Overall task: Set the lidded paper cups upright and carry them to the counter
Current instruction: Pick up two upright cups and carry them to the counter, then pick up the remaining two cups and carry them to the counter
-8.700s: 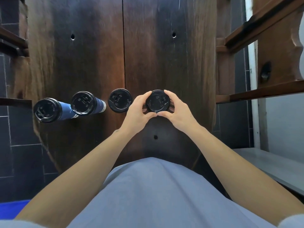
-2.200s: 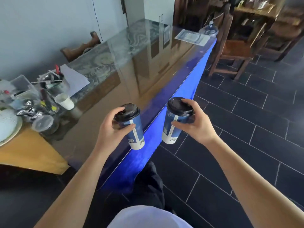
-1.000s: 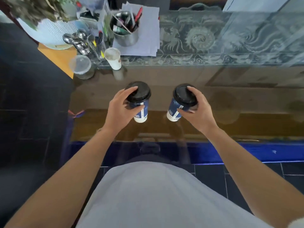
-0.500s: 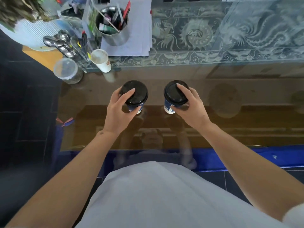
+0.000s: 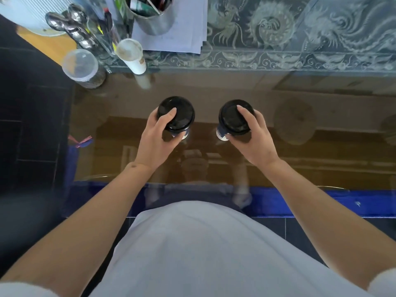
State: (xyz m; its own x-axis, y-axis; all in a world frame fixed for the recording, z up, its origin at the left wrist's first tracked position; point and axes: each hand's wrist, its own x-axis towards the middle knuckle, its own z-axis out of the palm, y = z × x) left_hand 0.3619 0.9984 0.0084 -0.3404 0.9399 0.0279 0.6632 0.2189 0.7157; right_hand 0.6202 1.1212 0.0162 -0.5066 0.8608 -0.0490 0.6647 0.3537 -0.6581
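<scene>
Two blue paper cups with black lids stand upright over the glass-topped counter [image 5: 321, 108]. My left hand [image 5: 156, 138] is wrapped around the left cup [image 5: 180, 112], its index finger lying across the lid. My right hand [image 5: 252, 138] grips the right cup [image 5: 231, 116] the same way. Seen from above, mostly the lids show, with a little blue and white wall below each. The cups are at or just above the glass; I cannot tell whether they touch it.
At the counter's far left stand a white paper cup [image 5: 130, 54], a clear lidded jar [image 5: 82, 67], a metal tin of pens [image 5: 150, 16] on papers [image 5: 184, 35], and spoons [image 5: 70, 24]. A blue front edge [image 5: 321, 202] runs below the glass.
From the wooden table I carried both cups to the counter. In the last second they moved forward over the glass and lower, and the view closed in.
</scene>
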